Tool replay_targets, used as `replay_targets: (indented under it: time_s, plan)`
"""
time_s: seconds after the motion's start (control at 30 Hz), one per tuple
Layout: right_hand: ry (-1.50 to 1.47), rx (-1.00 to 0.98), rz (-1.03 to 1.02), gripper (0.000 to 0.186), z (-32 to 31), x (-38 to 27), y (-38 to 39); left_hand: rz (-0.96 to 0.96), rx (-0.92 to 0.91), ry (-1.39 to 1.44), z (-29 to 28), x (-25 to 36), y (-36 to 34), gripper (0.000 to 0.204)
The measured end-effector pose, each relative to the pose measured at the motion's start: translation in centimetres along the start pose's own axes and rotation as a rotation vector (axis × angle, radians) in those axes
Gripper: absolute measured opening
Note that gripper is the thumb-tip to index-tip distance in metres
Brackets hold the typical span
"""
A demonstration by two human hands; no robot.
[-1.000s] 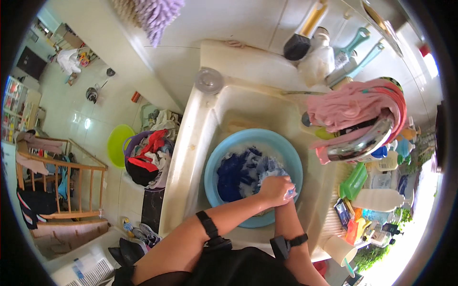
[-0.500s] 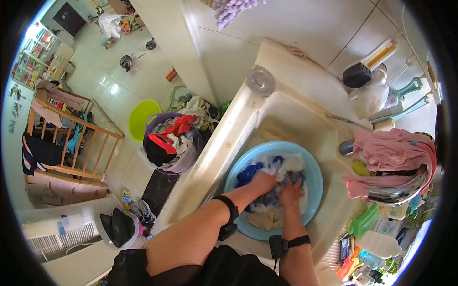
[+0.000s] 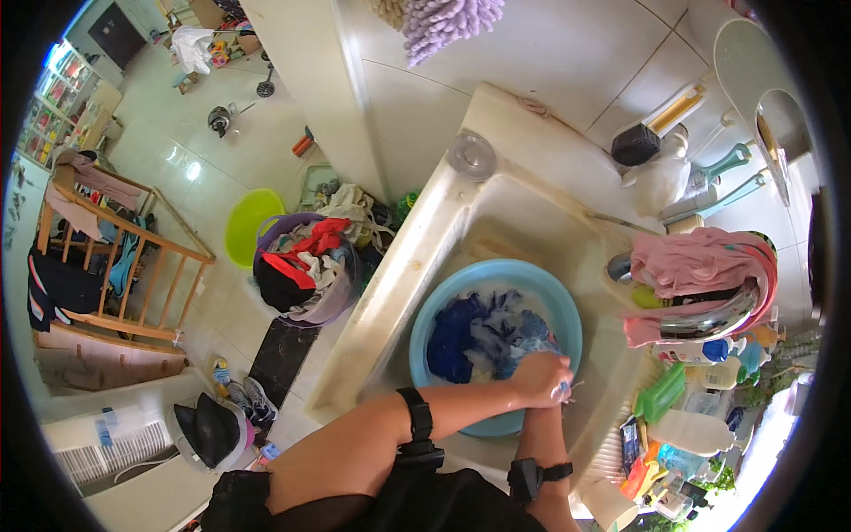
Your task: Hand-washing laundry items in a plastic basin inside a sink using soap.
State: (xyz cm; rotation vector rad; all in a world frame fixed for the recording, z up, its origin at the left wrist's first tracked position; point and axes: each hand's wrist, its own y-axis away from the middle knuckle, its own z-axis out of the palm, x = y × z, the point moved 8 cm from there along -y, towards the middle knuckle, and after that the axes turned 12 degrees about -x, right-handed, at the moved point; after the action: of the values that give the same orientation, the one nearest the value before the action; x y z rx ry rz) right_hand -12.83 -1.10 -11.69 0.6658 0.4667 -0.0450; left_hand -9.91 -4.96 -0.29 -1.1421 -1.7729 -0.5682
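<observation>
“Wooden rails of a frame (image 3: pixel 124 325) stood at far left, then a lime-green tub (image 3: pixel 244 226) and a purple laundry basket (image 3: pixel 332 307) heaped with clothes (image 3: pixel 319 238).”

“And the sink (image 3: pixel 399 257)?”

“A light-blue basin (image 3: pixel 418 337) sat inside it, holding dark-blue fabric (image 3: pixel 452 337) in suds, with paler blue fabric (image 3: pixel 529 330) bunched at the basin's right side.”

“The grip?”

“The person's left hand (image 3: pixel 539 377) was clenched, fingers curled tight on the paler blue fabric by the basin's near right rim. The right hand (image 3: pixel 548 406), close beneath it, was mostly hidden; its hold could not be made out.”

“Farther right?”

“Pink cloth (image 3: pixel 683 266) hung in folds beyond the basin, with a green plastic container (image 3: pixel 659 392) and a pale bottle (image 3: pixel 696 430) nearby.”
</observation>
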Motion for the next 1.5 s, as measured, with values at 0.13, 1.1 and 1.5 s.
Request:
replay_targets:
  time_s: [0.13,1.1,1.5]
  plan:
    - [-0.114,0.061,-0.008,0.041,-0.1,-0.1,0.0,-0.19,0.183,-0.065,-1.8,-5.1,-2.7,0.018]
    - [-0.117,0.091,0.015,0.049,-2.4,0.9,1.3,0.236,0.063,0.038,-0.3,4.7,1.8,0.019]
    - [1.044,0.496,-0.435,0.059,-1.2,-5.2,-0.7,-0.735,0.288,-0.186,-5.9,-17.3,3.5,0.043]
